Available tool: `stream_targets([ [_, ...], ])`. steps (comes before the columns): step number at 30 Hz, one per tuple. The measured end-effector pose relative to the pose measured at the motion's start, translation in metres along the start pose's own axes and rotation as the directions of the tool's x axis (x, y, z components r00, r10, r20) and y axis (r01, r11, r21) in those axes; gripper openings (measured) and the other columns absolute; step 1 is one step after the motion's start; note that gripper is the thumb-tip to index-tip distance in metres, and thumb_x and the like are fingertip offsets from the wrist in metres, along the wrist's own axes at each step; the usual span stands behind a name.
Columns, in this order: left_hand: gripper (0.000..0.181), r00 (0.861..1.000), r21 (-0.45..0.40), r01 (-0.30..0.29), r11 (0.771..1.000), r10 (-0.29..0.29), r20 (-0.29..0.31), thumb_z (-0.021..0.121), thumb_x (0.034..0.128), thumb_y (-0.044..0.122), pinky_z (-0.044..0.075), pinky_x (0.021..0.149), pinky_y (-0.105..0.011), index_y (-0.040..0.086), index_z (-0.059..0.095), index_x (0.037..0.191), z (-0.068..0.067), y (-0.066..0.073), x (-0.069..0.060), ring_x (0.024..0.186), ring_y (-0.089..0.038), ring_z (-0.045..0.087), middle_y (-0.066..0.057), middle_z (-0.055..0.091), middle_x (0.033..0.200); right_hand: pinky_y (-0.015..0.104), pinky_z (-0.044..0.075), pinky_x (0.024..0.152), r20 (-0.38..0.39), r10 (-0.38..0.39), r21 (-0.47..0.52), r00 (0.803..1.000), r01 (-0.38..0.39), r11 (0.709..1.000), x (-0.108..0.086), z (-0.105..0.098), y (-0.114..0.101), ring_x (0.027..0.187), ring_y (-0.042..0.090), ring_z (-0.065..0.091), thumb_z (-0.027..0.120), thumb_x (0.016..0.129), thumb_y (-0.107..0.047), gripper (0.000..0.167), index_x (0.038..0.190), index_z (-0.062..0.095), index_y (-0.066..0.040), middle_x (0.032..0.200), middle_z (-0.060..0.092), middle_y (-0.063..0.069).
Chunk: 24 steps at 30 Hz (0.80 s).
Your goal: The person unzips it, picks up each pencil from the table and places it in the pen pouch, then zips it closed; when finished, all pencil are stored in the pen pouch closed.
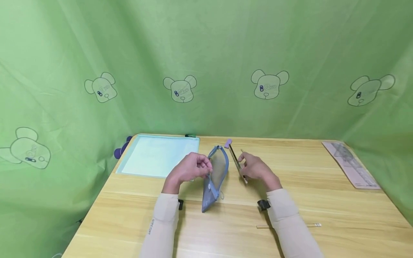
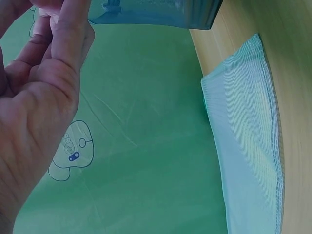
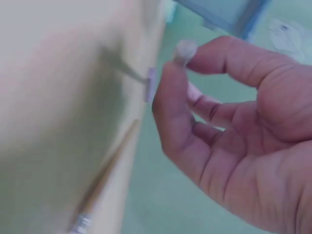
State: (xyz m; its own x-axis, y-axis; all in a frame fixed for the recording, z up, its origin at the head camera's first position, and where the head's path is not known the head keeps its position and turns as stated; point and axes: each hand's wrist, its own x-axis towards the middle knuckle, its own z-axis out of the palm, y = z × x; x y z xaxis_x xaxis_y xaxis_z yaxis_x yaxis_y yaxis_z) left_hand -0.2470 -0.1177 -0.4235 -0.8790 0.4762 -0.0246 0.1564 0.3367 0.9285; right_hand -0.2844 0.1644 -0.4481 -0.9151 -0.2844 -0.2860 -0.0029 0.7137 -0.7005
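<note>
My left hand [image 1: 193, 166] pinches one edge of a blue mesh zip pouch [image 1: 210, 195], whose mouth gapes toward the right. Part of that pouch [image 2: 161, 12] also shows at the top of the left wrist view. Between the thumb and forefinger of my right hand [image 1: 256, 167] is a pencil [image 1: 240, 167], tilted just right of the pouch. Its pale end [image 3: 185, 51] sticks out at the fingertips in the right wrist view. Another pencil [image 3: 109, 170] lies on the table beyond this hand, blurred.
A light-blue mesh folder [image 1: 161, 154] lies at the back left. Behind the pencil is a purple eraser [image 1: 228, 142]. A wooden pencil [image 1: 264, 226] lies under the right forearm. At the far right lies a pink flat board [image 1: 350, 165]. Green curtain [image 1: 222, 89] encloses the table.
</note>
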Motion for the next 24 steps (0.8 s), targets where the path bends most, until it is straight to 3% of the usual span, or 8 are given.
stream_targets([
  [5,0.007,1.0,0.007,0.004,1.0,-0.004,-0.007,0.071,0.0968,-0.002,0.067,0.073,-0.029,-0.006,0.074,0.101,0.0,0.001,0.0,0.074,-0.013,0.066,-0.006,0.07,0.084,0.031,0.06,0.069,0.057,-0.097,0.214,0.994,0.082,0.973,-0.018,-0.021,-0.013,0.075,0.019,0.061,0.063,0.092,0.009,0.049,0.138,0.048,0.006,0.093,0.058,0.008],
  [8,0.007,1.0,0.012,0.007,1.0,-0.007,-0.01,0.069,0.0963,-0.003,0.067,0.073,-0.029,-0.005,0.074,0.101,0.0,0.0,0.001,0.075,-0.013,0.066,-0.005,0.07,0.085,0.027,0.059,0.067,0.113,-0.152,0.279,0.982,0.115,0.953,-0.031,-0.031,-0.021,0.076,0.017,0.059,0.063,0.089,0.008,0.05,0.136,0.047,0.007,0.096,0.056,0.008],
  [14,0.011,1.0,0.015,0.007,1.0,-0.007,-0.02,0.064,0.0948,-0.007,0.066,0.073,-0.03,-0.004,0.074,0.1,0.0,-0.002,0.003,0.075,-0.013,0.066,-0.005,0.07,0.085,0.025,0.054,0.064,0.236,-0.224,0.271,0.946,0.158,0.95,-0.049,-0.042,-0.03,0.074,0.019,0.059,0.058,0.084,0.008,0.045,0.128,0.052,0.006,0.097,0.056,0.009],
  [20,0.011,1.0,-0.001,0.015,1.0,-0.015,-0.018,0.065,0.0948,-0.006,0.066,0.074,-0.031,-0.006,0.073,0.102,0.004,0.0,0.002,0.075,-0.013,0.065,-0.004,0.068,0.085,0.023,0.052,0.062,0.292,-0.26,0.244,0.92,0.191,0.951,-0.048,-0.035,-0.029,0.073,0.017,0.057,0.058,0.083,0.007,0.036,0.119,0.055,0.007,0.091,0.057,0.006],
  [24,0.008,1.0,-0.01,0.001,1.0,-0.001,-0.001,0.069,0.096,-0.004,0.069,0.082,-0.05,-0.009,0.073,0.102,0.007,0.002,0.003,0.074,-0.014,0.066,-0.004,0.068,0.083,0.021,0.049,0.061,0.276,-0.275,0.252,0.921,0.207,0.945,-0.04,-0.027,-0.03,0.069,0.015,0.056,0.057,0.083,0.007,0.033,0.116,0.055,0.009,0.081,0.056,0.002],
])
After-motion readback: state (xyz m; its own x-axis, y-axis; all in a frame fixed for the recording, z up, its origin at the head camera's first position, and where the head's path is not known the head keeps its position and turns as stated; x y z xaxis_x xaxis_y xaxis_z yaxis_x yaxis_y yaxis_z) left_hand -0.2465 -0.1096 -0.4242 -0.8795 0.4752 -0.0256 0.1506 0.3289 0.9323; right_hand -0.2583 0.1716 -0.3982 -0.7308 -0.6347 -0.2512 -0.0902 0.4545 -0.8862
